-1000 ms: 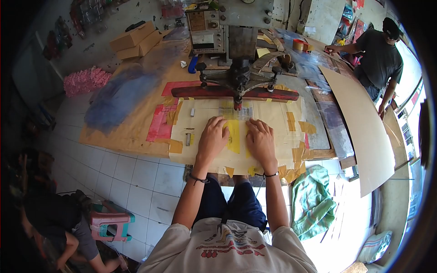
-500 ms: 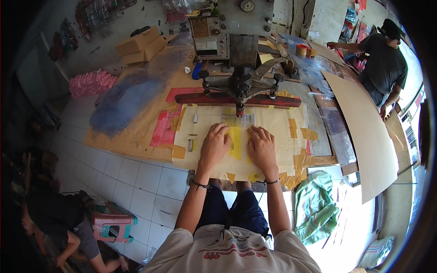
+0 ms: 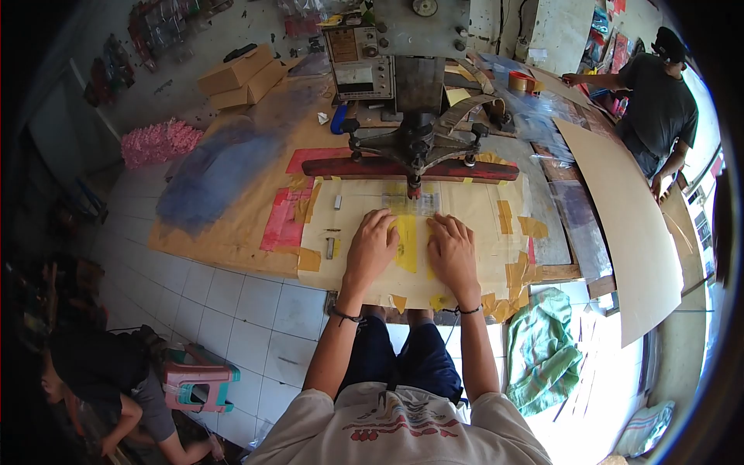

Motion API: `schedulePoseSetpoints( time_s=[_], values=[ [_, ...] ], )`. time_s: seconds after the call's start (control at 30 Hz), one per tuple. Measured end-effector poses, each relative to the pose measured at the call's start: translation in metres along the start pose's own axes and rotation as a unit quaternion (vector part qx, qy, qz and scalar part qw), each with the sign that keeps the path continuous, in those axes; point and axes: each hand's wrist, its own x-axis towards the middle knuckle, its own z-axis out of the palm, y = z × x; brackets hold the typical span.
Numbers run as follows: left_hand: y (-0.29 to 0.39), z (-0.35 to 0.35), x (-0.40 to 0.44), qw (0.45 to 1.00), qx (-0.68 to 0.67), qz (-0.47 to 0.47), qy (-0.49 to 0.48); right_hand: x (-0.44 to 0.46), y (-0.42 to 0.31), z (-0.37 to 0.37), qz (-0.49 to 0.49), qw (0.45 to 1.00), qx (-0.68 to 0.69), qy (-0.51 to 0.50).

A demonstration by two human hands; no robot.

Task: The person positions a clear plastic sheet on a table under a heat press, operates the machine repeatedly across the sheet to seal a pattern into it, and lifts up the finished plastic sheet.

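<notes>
My left hand (image 3: 373,246) and my right hand (image 3: 453,252) lie palm down on a cream board (image 3: 353,267), one on each side of a yellow tape strip (image 3: 405,246). The fingers of both hands are stretched forward, slightly bent, with their tips at the near edge of a clear plastic piece (image 3: 425,203). Whether they pinch that edge cannot be seen. Just beyond the fingertips, a press head (image 3: 418,147) with a long dark red bar (image 3: 353,168) stands over the far part of the board.
Two small metal pieces, including a bar (image 3: 330,248), lie left of my hands. A control box (image 3: 360,66) stands behind the press. Bluish plastic sheets (image 3: 221,174) cover the table's left side. A large brown board (image 3: 624,232) and a person (image 3: 659,108) are at right; another person crouches lower left.
The whole view has shifted slightly, so everything appears a little further right. Both hands keep nearly the same place on the board, and the press head looks unchanged.
</notes>
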Motion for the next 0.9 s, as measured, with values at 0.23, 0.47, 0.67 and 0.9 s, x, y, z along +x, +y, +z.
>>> schedulePoseSetpoints(
  time_s=[0.23, 0.47, 0.67, 0.9],
  values=[
    [0.0009, -0.0007, -0.0008, 1.0, 0.0, 0.001, 0.003, 0.0006, -0.0008, -0.0012, -0.002, 1.0, -0.002, 0.0],
    [0.0013, -0.0008, -0.0015, 1.0, -0.001, 0.002, 0.009, 0.0004, 0.0002, -0.0008, -0.001, 1.0, -0.005, -0.004],
    [0.0017, -0.0012, -0.0023, 1.0, -0.001, 0.004, 0.011, 0.0001, -0.0008, -0.0011, 0.0, 1.0, -0.001, -0.006],
    [0.0022, -0.0015, -0.0016, 1.0, 0.0, 0.002, 0.008, 0.0005, -0.0024, -0.003, 0.001, 1.0, 0.001, -0.012]
  ],
)
